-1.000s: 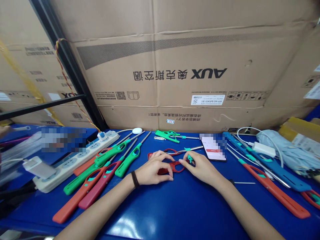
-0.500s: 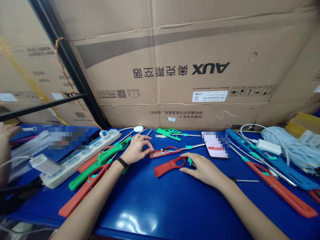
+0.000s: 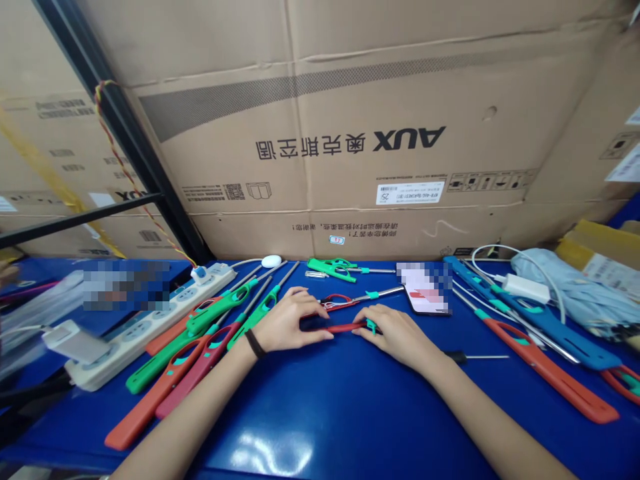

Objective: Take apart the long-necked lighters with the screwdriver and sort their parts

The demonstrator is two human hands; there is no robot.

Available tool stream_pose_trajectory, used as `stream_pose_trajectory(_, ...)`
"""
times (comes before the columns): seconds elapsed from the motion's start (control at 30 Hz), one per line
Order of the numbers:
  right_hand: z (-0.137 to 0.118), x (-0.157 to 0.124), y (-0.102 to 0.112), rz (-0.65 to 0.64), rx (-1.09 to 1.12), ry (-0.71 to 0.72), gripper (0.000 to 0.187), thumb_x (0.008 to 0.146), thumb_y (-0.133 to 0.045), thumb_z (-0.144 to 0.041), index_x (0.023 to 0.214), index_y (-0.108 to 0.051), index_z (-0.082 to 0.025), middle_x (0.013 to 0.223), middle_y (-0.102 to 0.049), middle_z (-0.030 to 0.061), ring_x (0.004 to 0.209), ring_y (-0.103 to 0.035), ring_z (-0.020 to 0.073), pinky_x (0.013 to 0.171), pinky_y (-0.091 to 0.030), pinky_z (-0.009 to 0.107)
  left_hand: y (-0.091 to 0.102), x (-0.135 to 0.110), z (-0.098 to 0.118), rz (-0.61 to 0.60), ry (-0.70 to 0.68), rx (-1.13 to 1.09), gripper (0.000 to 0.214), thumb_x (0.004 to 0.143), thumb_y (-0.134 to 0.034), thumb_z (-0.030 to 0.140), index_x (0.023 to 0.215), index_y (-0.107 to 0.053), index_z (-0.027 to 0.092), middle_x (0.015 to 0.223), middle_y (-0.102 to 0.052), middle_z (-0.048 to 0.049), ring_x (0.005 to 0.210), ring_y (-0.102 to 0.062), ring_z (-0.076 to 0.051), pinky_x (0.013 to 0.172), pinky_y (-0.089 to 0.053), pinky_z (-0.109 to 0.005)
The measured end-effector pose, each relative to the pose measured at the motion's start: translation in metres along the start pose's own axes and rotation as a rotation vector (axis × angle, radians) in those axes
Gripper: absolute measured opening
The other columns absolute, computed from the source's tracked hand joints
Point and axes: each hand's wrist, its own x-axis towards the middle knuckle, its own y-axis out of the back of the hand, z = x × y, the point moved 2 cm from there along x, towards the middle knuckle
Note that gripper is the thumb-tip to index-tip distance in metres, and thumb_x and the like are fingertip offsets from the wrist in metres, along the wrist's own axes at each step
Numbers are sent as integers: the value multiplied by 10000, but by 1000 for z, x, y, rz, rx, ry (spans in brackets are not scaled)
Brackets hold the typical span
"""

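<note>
A red lighter handle half (image 3: 343, 328) is tilted edge-on above the blue table. My left hand (image 3: 285, 321) pinches its left end, and my right hand (image 3: 397, 333) grips the right end. A small green trigger piece (image 3: 371, 325) shows at the right fingertips. Just behind lies an opened gas lighter (image 3: 343, 302) with a red half shell, white wires and a metal tube; my left fingers hide its left end. Farther back rests a green lighter (image 3: 331, 268), beside a small metal part (image 3: 316, 274).
Several assembled lighters, one of them crimson (image 3: 200, 370), lie left beside a white power strip (image 3: 150, 327). At right are a phone (image 3: 425, 287), a screwdriver (image 3: 455, 357), a blue lighter (image 3: 575, 337) and an orange lighter (image 3: 555, 373). A large carton (image 3: 320, 167) stands behind.
My left hand has moved from the opened lighter to the red handle half. That half has gone from lying flat to tilted edge-on between both hands. Another person's hand at far left has mostly left view.
</note>
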Motion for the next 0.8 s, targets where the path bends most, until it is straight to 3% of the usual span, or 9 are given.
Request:
stream_pose_trajectory(0.2, 3, 1, 2, 30, 59, -64, 331, 900, -460, -460, 734, -626, -227, 742, -662, 19, 696, -606, 192, 612, -393, 278, -9, 0, 12, 81, -118, 96, 536, 799, -634, 495, 1254, -507, 242, 1057, -683, -41, 928, -634, -188, 1025, -336, -416)
stream_pose_trajectory(0.33, 2, 0, 1, 14, 140, -132, 402, 903, -410, -505, 703, -622, -228, 630, -628, 2, 598, -580, 181, 570, -362, 275, -13, 1, 12, 23, -209, 213, 429, 896, -537, 406, 1291, -486, 246, 1130, -656, -62, 1002, -609, -197, 983, -387, -392)
stream_pose_trajectory(0.4, 1, 0, 1, 36, 185, -153, 358, 879, -433, -540, 841, -620, -237, 645, -620, 2, 608, -585, 189, 574, -379, 280, -14, 1, 10, 23, -208, 230, 385, 908, -522, 382, 1269, -515, 248, 1109, -663, -60, 981, -613, -197, 954, -415, -385)
stream_pose_trajectory(0.47, 2, 0, 1, 99, 245, -173, 407, 841, -486, -565, 1081, -520, -239, 731, -624, 11, 660, -604, 198, 602, -419, 290, -13, 1, 6, 83, -165, 211, 377, 900, -535, 389, 1247, -539, 242, 1066, -675, -56, 948, -621, -194, 923, -439, -378)
stream_pose_trajectory(0.53, 7, 0, 1, 172, 286, -204, 506, 849, -472, -560, 1205, -363, -216, 820, -617, 39, 725, -617, 206, 633, -451, 304, -11, 1, -2, 178, -57, 163, 386, 873, -568, 424, 1211, -571, 237, 1018, -686, -54, 930, -626, -198, 901, -455, -374)
stream_pose_trajectory(0.7, 17, 1, 0, 146, 232, -257, 332, 947, -259, -441, 1142, -345, -186, 763, -596, 46, 612, -601, 210, 569, -456, 327, -13, 1, -20, 236, 155, 88, 393, 828, -615, 468, 1146, -624, 237, 1015, -693, -61, 900, -635, -221, 833, -487, -362)
stream_pose_trajectory(0.8, 15, 1, 0, 117, 206, -205, 238, 940, -318, -381, 1026, -464, -213, 950, -627, 87, 826, -628, 232, 714, -473, 359, -17, 2, -24, 227, 189, 92, 401, 826, -616, 471, 1149, -624, 234, 992, -696, -59, 877, -634, -224, 792, -495, -350)
